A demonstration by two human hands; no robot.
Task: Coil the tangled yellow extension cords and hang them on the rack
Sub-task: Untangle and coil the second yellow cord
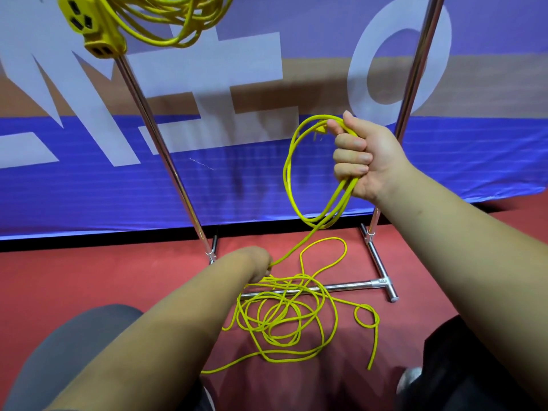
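Observation:
A yellow extension cord [284, 318] lies tangled on the red floor in front of the metal rack [166, 161]. My right hand [364, 155] is raised and closed around a couple of coiled loops [289, 179] of that cord, with the plug end sticking out by my fingers. From the coil a strand runs down to my left hand [258, 262], which pinches it low near the floor, just above the tangle. A second yellow cord [178, 22], coiled, hangs at the top left of the rack with its socket block [92, 28] dangling.
The rack's two chrome uprights [415, 84] rise from a base bar [341, 287] lying on the floor under the tangle. A blue banner with large white letters [118, 188] stands right behind the rack. My knees [68, 351] are at the lower corners.

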